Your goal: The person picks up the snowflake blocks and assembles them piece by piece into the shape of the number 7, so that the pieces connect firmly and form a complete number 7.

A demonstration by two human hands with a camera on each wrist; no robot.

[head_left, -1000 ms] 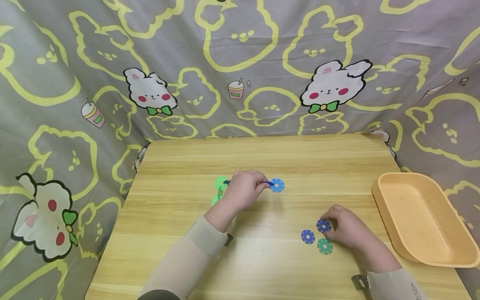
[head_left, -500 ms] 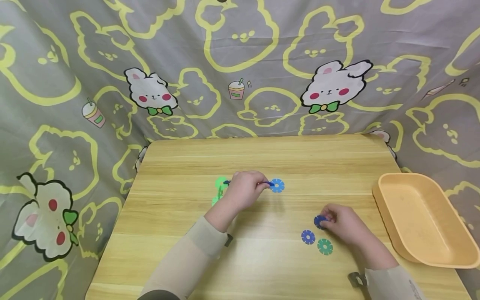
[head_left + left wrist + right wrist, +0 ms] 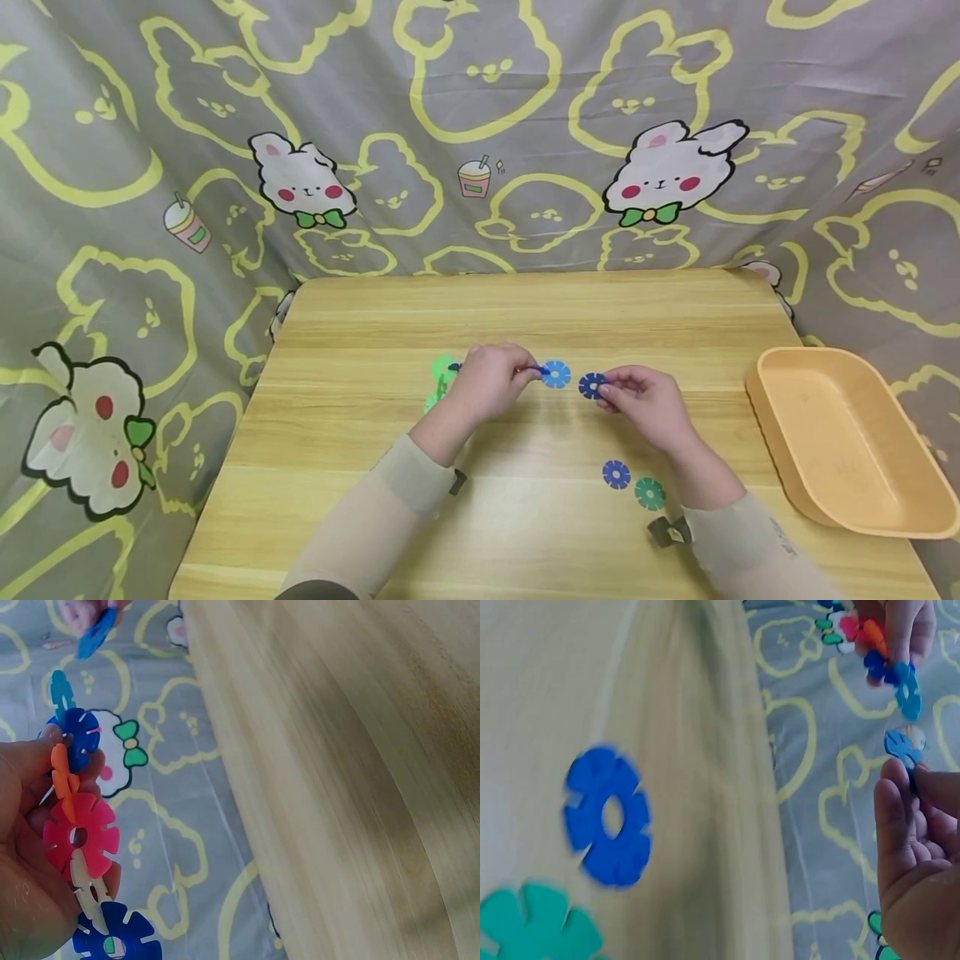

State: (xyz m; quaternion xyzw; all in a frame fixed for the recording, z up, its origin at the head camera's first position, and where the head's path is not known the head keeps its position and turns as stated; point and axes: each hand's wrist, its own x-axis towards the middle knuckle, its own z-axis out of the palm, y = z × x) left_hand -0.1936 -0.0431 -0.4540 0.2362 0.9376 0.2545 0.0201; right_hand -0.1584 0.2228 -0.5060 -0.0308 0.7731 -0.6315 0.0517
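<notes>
My left hand (image 3: pixel 489 385) holds a chain of notched plastic discs slotted together above the table. Its light blue end disc (image 3: pixel 564 377) juts out to the right of my fingers, and bright green discs (image 3: pixel 441 367) show past the hand's left side. In the left wrist view, an orange disc (image 3: pixel 64 778), a pink disc (image 3: pixel 103 834), a cream disc (image 3: pixel 88 898) and dark blue ones follow along the palm. Between thumb and fingers, my right hand (image 3: pixel 651 408) pinches a single dark blue disc (image 3: pixel 585 387), a small gap away from the light blue one.
On the wooden table (image 3: pixel 375 317) lie a loose blue disc (image 3: pixel 608 476) and a teal disc (image 3: pixel 649 505), nearer me than the hands. An orange plastic basin (image 3: pixel 813 467) stands at the right edge. A patterned curtain (image 3: pixel 420 242) hangs behind and at both sides.
My right hand has picked the dark blue disc up off the table and carried it up and left, close to the chain's end. The left hand has stayed almost still.
</notes>
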